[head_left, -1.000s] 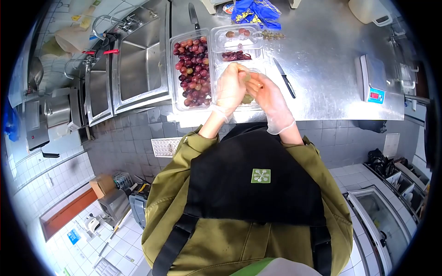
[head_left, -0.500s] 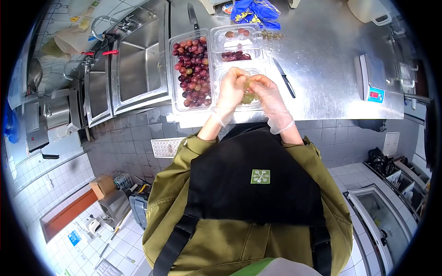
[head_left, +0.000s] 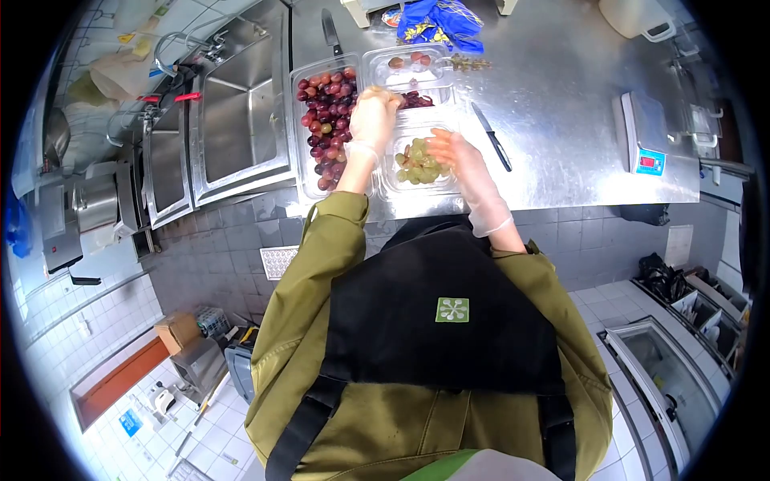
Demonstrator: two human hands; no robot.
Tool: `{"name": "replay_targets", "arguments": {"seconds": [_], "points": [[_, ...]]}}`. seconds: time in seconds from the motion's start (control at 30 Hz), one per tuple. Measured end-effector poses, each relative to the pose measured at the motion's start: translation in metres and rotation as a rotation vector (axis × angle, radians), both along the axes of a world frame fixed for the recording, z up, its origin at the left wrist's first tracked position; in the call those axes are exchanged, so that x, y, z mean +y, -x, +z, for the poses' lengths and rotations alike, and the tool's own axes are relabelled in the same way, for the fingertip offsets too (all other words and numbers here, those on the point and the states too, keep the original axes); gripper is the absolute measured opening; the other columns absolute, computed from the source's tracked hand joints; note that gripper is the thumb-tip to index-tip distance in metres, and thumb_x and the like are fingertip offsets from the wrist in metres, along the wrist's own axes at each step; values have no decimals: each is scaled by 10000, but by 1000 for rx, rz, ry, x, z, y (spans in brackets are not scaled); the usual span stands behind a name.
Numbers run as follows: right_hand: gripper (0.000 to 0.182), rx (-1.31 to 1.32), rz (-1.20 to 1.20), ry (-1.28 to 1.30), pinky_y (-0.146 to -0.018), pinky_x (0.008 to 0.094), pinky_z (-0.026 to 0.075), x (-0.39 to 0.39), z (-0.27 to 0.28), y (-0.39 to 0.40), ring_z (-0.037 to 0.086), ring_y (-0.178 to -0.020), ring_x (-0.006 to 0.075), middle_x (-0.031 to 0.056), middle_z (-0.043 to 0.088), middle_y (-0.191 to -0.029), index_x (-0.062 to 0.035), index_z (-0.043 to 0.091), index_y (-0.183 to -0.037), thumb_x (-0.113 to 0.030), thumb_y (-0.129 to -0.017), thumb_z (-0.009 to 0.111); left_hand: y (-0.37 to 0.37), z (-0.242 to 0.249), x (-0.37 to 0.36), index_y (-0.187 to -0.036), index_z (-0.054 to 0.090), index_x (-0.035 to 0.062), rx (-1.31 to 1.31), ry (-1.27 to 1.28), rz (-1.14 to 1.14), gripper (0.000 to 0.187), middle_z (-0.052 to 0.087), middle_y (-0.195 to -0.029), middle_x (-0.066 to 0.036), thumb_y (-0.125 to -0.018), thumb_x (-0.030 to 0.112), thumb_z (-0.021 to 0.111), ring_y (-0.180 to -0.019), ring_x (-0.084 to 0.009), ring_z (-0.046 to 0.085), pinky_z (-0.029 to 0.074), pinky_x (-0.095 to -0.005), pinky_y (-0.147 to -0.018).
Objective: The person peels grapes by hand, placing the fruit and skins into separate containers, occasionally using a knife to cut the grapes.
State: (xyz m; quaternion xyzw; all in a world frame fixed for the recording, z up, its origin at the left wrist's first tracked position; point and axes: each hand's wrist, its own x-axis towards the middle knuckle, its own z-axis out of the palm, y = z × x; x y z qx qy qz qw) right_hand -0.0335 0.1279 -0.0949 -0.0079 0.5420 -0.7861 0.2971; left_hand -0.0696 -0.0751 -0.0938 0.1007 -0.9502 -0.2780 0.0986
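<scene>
My left hand (head_left: 374,120), in a clear glove, is over the edge between the tub of red grapes (head_left: 325,120) and the smaller tub holding dark red grape skins (head_left: 419,99). Its fingers are closed, and what they hold, if anything, is hidden. Peeled green-looking grapes (head_left: 420,167) lie in a clear plastic container (head_left: 395,186) closest to me. Beside and partly above that container is my right hand (head_left: 465,156), also gloved, with its fingers stretched out and nothing visible in them.
Another clear container (head_left: 407,70) holds a few grapes. A black-handled knife (head_left: 492,140) lies to the right and a larger knife (head_left: 332,32) at the back. Grape stems (head_left: 470,62), a blue bag (head_left: 441,22), a scale (head_left: 642,136) and a sink (head_left: 241,120) surround the work area.
My hands were together over the peeled grapes and have parted. The left moved back and left toward the grape skins; the right stayed near the container, its fingers now open.
</scene>
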Motion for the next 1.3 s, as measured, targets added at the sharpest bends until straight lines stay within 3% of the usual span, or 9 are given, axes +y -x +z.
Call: {"name": "replay_targets", "arguments": {"seconds": [0.07, 0.27, 0.37, 0.47, 0.77, 0.87, 0.97, 1.07, 1.3], "points": [[577, -308, -38, 449, -1005, 373, 373, 4, 13, 8, 522, -1172, 291, 236, 524, -1277, -28, 378, -1390, -442, -993, 310, 2, -6, 0, -908, 701, 68, -56, 141, -30, 145, 638, -904, -126, -823, 165, 634, -861, -294, 611, 487, -390, -756], [723, -445, -31, 696, -1039, 394, 324, 9, 18, 12, 460, -1205, 292, 220, 440, -1339, -65, 211, -1466, -561, -951, 316, -31, 50, 42, -882, 705, 95, 89, -143, -290, 126, 621, -896, -83, -807, 183, 654, -894, -284, 596, 485, -368, -782], [731, -440, 71, 1110, -1016, 392, 337, 11, -5, 12, 487, -1139, 265, 203, 460, -1307, -72, 200, -1471, -567, -947, 320, -43, 59, 59, -864, 703, 104, 89, -189, -449, 119, 608, -893, -57, -787, 187, 666, -896, -274, 583, 485, -364, -784], [726, -471, -50, 821, -985, 382, 359, 8, 19, 11, 505, -1074, 238, 184, 490, -1265, -85, 211, -1466, -571, -941, 334, -44, 54, 58, -870, 701, 107, 105, -173, -501, 129, 602, -898, -41, -769, 184, 676, -880, -261, 571, 485, -357, -772], [683, -565, -31, 926, -944, 372, 390, 9, 15, 14, 530, -1056, 236, 168, 525, -1223, -73, 326, -1387, -575, -926, 368, -43, 56, 59, -831, 670, 92, 242, 7, -561, 97, 585, -878, -37, -751, 144, 685, -850, -245, 569, 489, -355, -741], [744, -584, 17, 1107, -1007, 412, 350, 9, -3, 15, 479, -1180, 305, 237, 439, -1327, -75, 237, -1443, -591, -921, 359, -37, 51, 54, -827, 654, 84, 257, -13, -528, 105, 581, -871, -49, -748, 141, 693, -855, -256, 568, 490, -358, -739], [744, -547, -100, 778, -1033, 482, 346, 5, 29, 16, 403, -1272, 396, 319, 327, -1398, -72, 172, -1472, -569, -938, 318, -18, 27, 37, -813, 644, 80, 298, -48, -339, 112, 577, -860, -65, -743, 144, 703, -861, -269, 567, 486, -368, -740], [743, -511, -73, 801, -1063, 509, 305, 10, 21, 18, 280, -1340, 458, 367, 215, -1434, -89, 127, -1485, -568, -943, 297, -1, 12, 19, -791, 635, 75, 219, 36, -151, 113, 575, -851, -78, -740, 144, 708, -856, -278, 569, 479, -382, -742], [703, -516, -113, 780, -1043, 490, 339, 14, 21, 17, 285, -1341, 454, 348, 224, -1444, -84, 173, -1478, -541, -956, 285, 8, -26, -5, -753, 649, 59, 184, 336, -189, 114, 601, -840, -111, -773, 169, 672, -833, -300, 598, 489, -396, -741]]}}
